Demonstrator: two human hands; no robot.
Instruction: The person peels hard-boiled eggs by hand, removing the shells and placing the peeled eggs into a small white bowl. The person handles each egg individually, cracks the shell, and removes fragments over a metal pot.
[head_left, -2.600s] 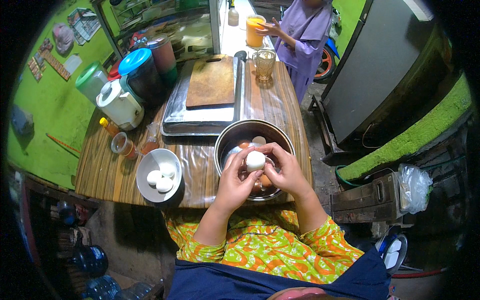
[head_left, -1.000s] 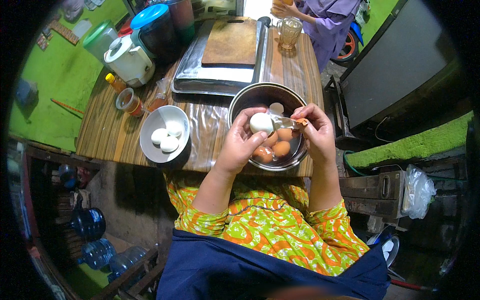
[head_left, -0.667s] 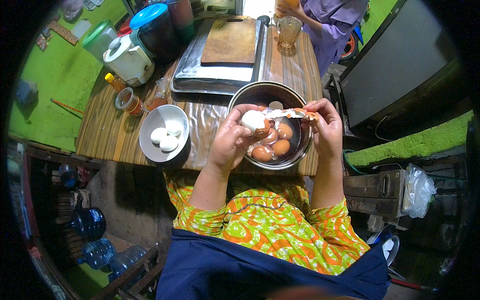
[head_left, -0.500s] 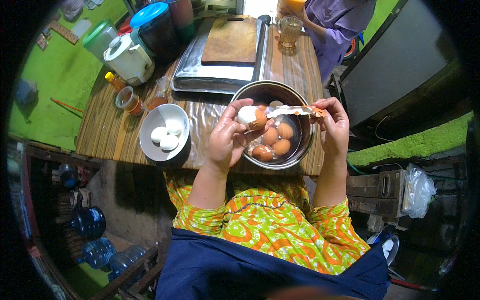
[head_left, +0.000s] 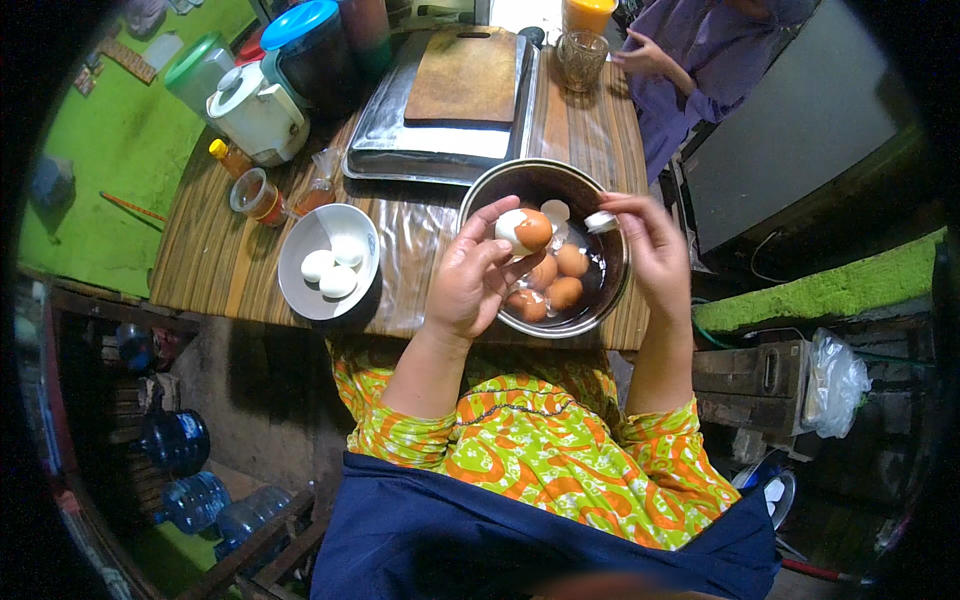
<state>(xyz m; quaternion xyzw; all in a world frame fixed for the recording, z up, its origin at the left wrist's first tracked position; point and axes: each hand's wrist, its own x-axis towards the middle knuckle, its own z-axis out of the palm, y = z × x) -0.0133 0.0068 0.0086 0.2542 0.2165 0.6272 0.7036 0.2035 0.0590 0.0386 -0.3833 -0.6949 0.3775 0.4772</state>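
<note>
My left hand (head_left: 470, 280) holds a half-peeled boiled egg (head_left: 524, 231), part brown shell and part bare white, over the metal bowl (head_left: 480, 195). My right hand (head_left: 650, 250) pinches a small piece of shell (head_left: 600, 221) above the bowl's right side. Inside the bowl lie several brown unpeeled eggs (head_left: 560, 275) and shell bits in water. To the left, a white bowl (head_left: 300, 290) holds three peeled white eggs (head_left: 335, 268).
A metal tray (head_left: 440, 150) with a wooden cutting board (head_left: 465, 75) sits behind the bowl. Jars, a white jug (head_left: 258, 112) and small cups (head_left: 255, 195) crowd the back left. Another person in purple (head_left: 690, 60) stands at the table's far right by a glass (head_left: 578, 60). Water bottles (head_left: 190, 500) lie on the floor.
My right hand has pulled a strip of shell off the egg and drawn away to the right. The left hand has turned the egg, showing more brown shell.
</note>
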